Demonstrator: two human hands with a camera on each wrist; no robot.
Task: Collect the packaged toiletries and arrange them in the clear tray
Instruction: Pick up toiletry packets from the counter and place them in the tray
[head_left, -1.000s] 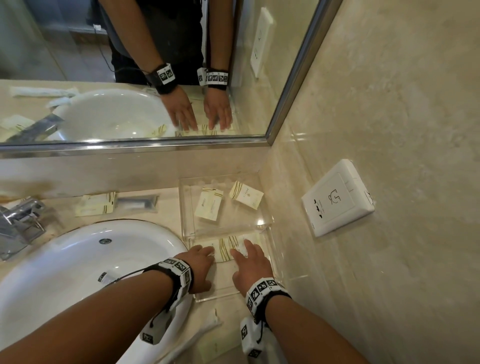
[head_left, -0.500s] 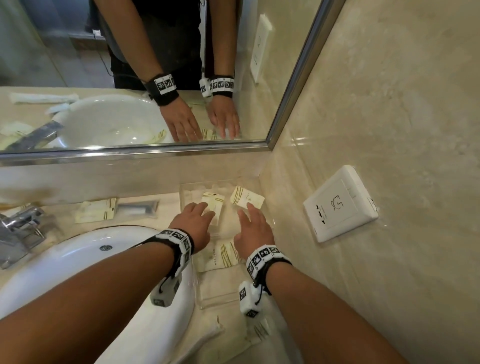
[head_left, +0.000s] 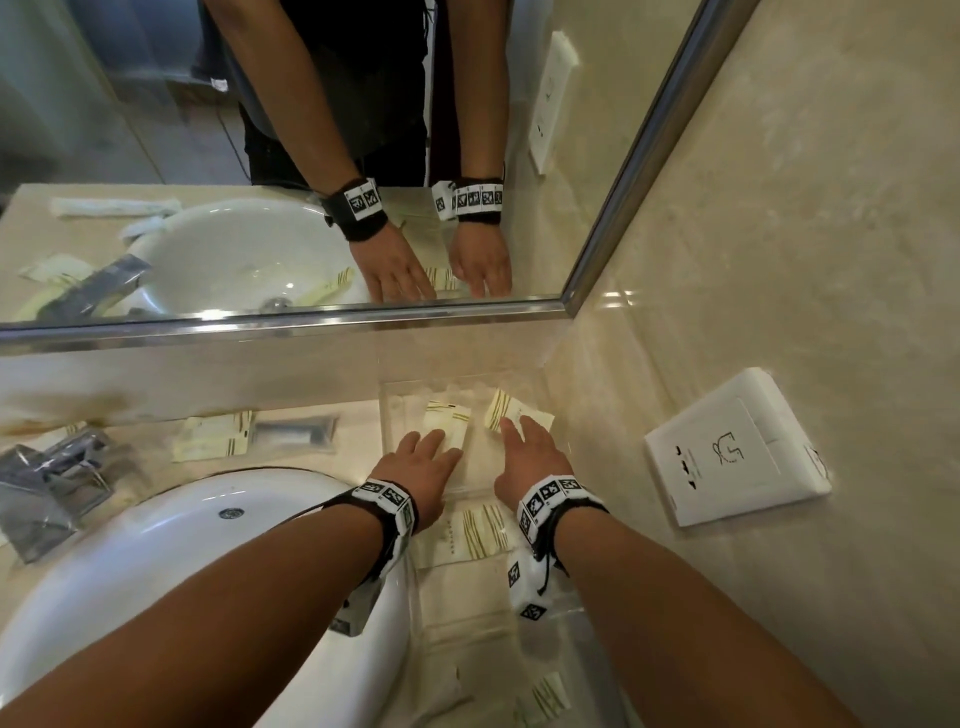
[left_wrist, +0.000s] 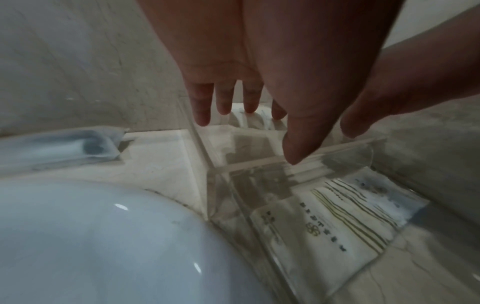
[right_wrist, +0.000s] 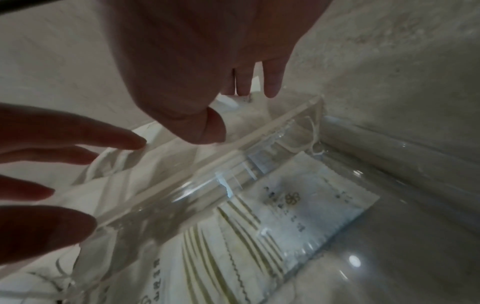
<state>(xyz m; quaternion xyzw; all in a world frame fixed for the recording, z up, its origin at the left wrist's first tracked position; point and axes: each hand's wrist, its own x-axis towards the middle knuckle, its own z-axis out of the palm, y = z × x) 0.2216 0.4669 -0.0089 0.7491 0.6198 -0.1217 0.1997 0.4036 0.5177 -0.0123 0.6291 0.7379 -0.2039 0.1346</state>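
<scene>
Two clear trays sit end to end by the right wall. In the far tray (head_left: 387, 415) lie two cream striped packets. My left hand (head_left: 426, 457) reaches in with straight fingers over the left packet (head_left: 449, 415). My right hand (head_left: 530, 452) lies open beside it, its fingertips at the right packet (head_left: 519, 413). Neither hand holds anything. The near tray (head_left: 415, 597) has several striped packets (head_left: 475, 530) lying flat under my wrists. In the wrist views my left hand (left_wrist: 246, 98) and right hand (right_wrist: 233, 82) spread above a clear tray wall (right_wrist: 207, 170).
A white sink (head_left: 182, 571) fills the lower left, with a chrome faucet (head_left: 52, 478). A packet (head_left: 213, 436) and a dark wrapped item (head_left: 296, 431) lie on the counter behind the sink. Another packet (head_left: 545, 696) lies near the front edge. A wall socket (head_left: 737, 447) sticks out on the right.
Both hands left the near tray and moved forward into the far tray. The packets they touched stay flat in the near tray.
</scene>
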